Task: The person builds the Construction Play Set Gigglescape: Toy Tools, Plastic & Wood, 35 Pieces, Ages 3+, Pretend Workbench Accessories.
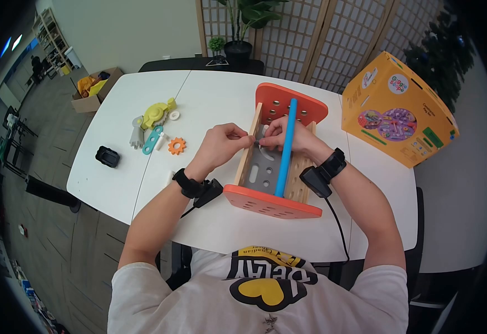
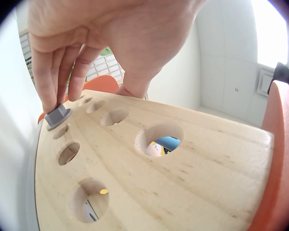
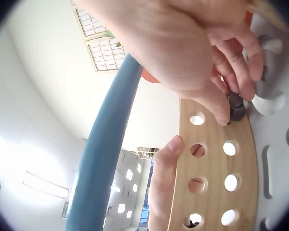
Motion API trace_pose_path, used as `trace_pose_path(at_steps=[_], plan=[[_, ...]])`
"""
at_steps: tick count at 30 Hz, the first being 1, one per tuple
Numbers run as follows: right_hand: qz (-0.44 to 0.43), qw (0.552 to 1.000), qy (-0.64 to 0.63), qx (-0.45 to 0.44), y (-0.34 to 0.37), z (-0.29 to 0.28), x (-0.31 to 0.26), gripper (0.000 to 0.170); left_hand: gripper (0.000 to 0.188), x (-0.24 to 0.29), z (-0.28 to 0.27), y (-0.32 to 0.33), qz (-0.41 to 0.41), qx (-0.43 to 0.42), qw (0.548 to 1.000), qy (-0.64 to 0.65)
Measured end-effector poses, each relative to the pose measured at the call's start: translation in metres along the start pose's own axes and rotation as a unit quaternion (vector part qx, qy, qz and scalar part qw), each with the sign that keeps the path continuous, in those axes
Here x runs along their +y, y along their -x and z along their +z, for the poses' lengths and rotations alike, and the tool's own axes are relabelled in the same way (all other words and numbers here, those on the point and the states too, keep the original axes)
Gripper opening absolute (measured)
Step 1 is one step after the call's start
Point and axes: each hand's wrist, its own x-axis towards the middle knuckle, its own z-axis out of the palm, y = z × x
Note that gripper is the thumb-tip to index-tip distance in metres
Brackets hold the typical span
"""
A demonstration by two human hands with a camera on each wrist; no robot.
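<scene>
A toy workbench has red end panels (image 1: 271, 210), a blue bar (image 1: 286, 150), a grey perforated board (image 1: 261, 167) and wooden side panels (image 2: 183, 168). At the left wooden panel, my left hand (image 1: 219, 146) reaches over its top edge with the thumb. The left fingertips hold a grey hex-headed bolt (image 2: 58, 117) against the panel's outer face. On the inner face, my right hand (image 1: 294, 136) pinches a dark grey nut-like piece (image 3: 236, 108) between thumb and fingers, close to the grey board. The blue bar passes in front of part of the right hand.
Left on the white table (image 1: 109, 183) lie a yellow toy piece (image 1: 155, 115), a teal link (image 1: 152, 140), an orange gear (image 1: 177, 146), a grey piece (image 1: 137, 135) and a black tray (image 1: 108, 156). A large orange box (image 1: 396, 111) stands back right.
</scene>
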Motion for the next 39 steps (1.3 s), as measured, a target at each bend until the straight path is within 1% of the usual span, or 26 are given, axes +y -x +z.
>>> trace_pose_path(at_steps=[4, 7, 10, 13, 16, 19, 22, 25, 28, 31, 34, 37, 39], plan=[[0.023, 1.000, 0.002, -0.015, -0.001, 0.001, -0.001, 0.030, 0.032, 0.000, 0.000, 0.000, 0.004, -0.002, 1.000, 0.008], [0.108, 0.987, -0.064, -0.104, -0.010, 0.003, 0.009, 0.038, 0.033, 0.001, 0.000, 0.001, 0.003, -0.003, 1.000, 0.005], [0.136, 0.988, -0.060, -0.031, -0.009, 0.005, 0.002, 0.039, 0.033, 0.001, 0.000, 0.001, 0.004, -0.004, 1.000, 0.005], [0.033, 0.999, 0.006, 0.022, 0.004, 0.008, -0.011, 0.036, 0.033, 0.000, 0.000, 0.001, 0.006, -0.004, 1.000, 0.003], [-0.051, 0.999, 0.017, -0.010, -0.003, 0.005, 0.007, 0.034, 0.033, 0.002, 0.000, 0.001, 0.003, -0.002, 1.000, -0.001], [-0.028, 0.999, 0.003, -0.022, -0.002, 0.005, 0.008, 0.035, 0.033, 0.003, 0.000, 0.002, 0.001, -0.003, 1.000, -0.002], [0.015, 0.999, 0.008, -0.031, 0.000, 0.007, -0.001, 0.040, 0.033, 0.001, 0.001, 0.001, 0.004, -0.002, 1.000, 0.001], [0.076, 0.994, -0.022, -0.080, -0.013, 0.008, 0.015, 0.045, 0.033, 0.001, 0.001, 0.002, 0.002, 0.000, 1.000, -0.004], [0.111, 0.993, 0.017, -0.035, -0.014, 0.008, 0.011, 0.047, 0.033, 0.001, 0.001, 0.001, 0.001, -0.003, 1.000, 0.001], [0.071, 0.997, 0.001, 0.007, -0.004, 0.009, -0.004, 0.041, 0.033, 0.000, 0.001, 0.001, 0.000, -0.004, 1.000, 0.002], [-0.046, 0.997, 0.053, -0.011, -0.008, 0.005, 0.014, 0.042, 0.034, -0.001, 0.001, 0.000, 0.000, -0.002, 1.000, -0.003], [-0.079, 0.997, 0.024, 0.004, -0.009, 0.006, 0.019, 0.040, 0.033, 0.000, 0.001, 0.001, -0.001, -0.002, 1.000, -0.001], [-0.055, 0.998, 0.035, -0.016, -0.004, 0.002, 0.012, 0.035, 0.033, 0.000, 0.001, 0.001, -0.001, -0.001, 1.000, 0.001]])
